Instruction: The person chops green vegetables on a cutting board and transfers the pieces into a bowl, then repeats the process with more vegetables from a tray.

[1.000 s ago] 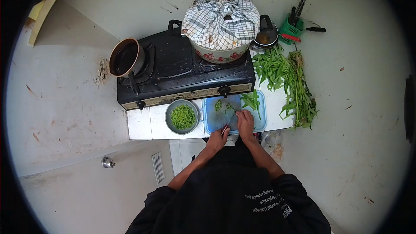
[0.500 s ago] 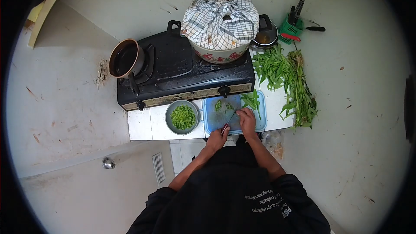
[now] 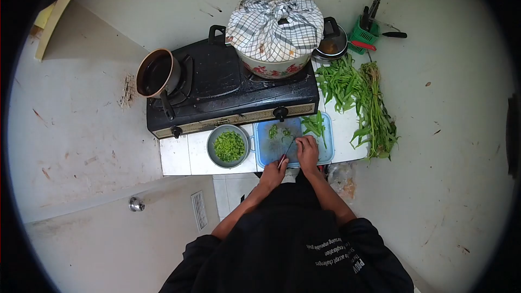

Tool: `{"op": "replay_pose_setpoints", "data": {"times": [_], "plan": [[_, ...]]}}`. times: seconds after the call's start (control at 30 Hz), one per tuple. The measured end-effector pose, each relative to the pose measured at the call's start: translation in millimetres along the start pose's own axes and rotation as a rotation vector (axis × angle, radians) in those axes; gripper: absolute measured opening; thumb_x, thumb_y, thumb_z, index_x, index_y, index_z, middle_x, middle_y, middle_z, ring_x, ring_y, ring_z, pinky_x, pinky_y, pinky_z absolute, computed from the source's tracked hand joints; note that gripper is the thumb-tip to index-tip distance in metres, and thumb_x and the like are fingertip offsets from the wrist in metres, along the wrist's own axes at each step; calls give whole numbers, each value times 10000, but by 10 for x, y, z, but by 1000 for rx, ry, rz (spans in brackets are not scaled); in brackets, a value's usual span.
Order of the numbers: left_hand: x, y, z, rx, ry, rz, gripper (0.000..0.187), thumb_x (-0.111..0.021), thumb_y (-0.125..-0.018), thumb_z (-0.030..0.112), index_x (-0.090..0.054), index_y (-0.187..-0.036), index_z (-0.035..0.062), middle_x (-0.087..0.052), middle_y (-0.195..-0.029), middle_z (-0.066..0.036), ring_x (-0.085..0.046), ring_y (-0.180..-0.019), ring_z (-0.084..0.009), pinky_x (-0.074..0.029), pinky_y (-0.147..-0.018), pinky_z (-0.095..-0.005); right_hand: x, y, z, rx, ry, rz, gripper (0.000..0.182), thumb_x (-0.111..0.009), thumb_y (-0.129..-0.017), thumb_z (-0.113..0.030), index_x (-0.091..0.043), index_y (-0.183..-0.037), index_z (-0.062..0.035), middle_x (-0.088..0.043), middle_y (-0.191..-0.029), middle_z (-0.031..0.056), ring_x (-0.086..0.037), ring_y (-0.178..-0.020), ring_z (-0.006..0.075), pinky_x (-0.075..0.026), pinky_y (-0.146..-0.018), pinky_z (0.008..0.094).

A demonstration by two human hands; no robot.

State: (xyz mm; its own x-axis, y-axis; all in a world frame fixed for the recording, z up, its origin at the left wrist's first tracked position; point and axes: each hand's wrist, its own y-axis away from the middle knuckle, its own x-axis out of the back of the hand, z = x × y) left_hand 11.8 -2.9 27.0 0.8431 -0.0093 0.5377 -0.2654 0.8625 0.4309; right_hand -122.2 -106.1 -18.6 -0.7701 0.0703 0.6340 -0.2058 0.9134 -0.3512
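My left hand (image 3: 273, 174) is wrapped around the dark red handle of a knife (image 3: 281, 159) at the front of the blue cutting board (image 3: 263, 157). The blade points up and to the right, toward my right hand (image 3: 307, 153). My right hand's fingers are curled and pressed together beside the blade tip; whatever they pinch is too small to make out. Two small heaps of chopped greens (image 3: 273, 132) lie on the board beyond the knife. Long green leaves (image 3: 313, 125) rest at its upper right corner. A grey bowl (image 3: 210, 152) of chopped greens stands left of the board.
A black two-burner stove (image 3: 217, 100) stands behind the board, carrying a saucepan (image 3: 172, 78) and a large cloth-covered pot (image 3: 277, 67). Leafy stems (image 3: 377, 114) are piled at the right. Behind them is a green basket (image 3: 362, 35) of utensils, beside a lidded pan (image 3: 336, 49).
My right hand has shifted very slightly to the left. The knife and the heaps of greens look the same.
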Motion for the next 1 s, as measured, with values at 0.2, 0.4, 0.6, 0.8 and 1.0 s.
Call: {"op": "replay_pose_setpoints", "data": {"times": [0.2, 0.4, 0.6, 0.8, 1.0], "plan": [[-62, -33, -70, 13, -62, 8, 534, -527, -996, 472, -688, -956, -35, -659, -823, -316, -650, -885, -495, -511, -771, -526, 1, 62, 6, 57, 47, -8, 167, -676, -810, -21, -699, -966, -76, -606, -930, 73, -601, -882, 296, -472, -768, 416], [-104, -56, -117, -19, -50, 15, 525, -523, -999, 467, -686, -965, -30, -659, -820, -314, -651, -886, -494, -511, -766, -529, 90, 57, -6, 79, 81, -72, 156, -654, -820, -28, -699, -960, -79, -611, -958, 62, -597, -917, 283, -468, -787, 417], [-103, -45, -149, -21, -48, 40, 571, -519, -992, 483, -685, -905, -56, -646, -802, -338, -647, -855, -511, -517, -760, -557, 16, 35, 54, 76, 107, -75, 108, -632, -848, -61, -682, -943, -74, -598, -954, 62, -592, -927, 283, -463, -783, 423], [37, -28, -73, 22, -74, 8, 576, -521, -989, 493, -679, -899, -54, -648, -810, -338, -648, -855, -511, -517, -758, -559, 18, 19, 25, 68, 116, -73, 119, -637, -841, -51, -676, -951, -75, -588, -945, 67, -590, -928, 282, -452, -779, 425], [-55, -8, -127, -9, -98, 4, 570, -520, -989, 491, -678, -900, -49, -651, -821, -341, -649, -854, -511, -515, -757, -566, 16, 16, 18, 62, 115, -78, 119, -634, -839, -36, -666, -951, -63, -583, -947, 70, -587, -924, 283, -449, -777, 425]]}}
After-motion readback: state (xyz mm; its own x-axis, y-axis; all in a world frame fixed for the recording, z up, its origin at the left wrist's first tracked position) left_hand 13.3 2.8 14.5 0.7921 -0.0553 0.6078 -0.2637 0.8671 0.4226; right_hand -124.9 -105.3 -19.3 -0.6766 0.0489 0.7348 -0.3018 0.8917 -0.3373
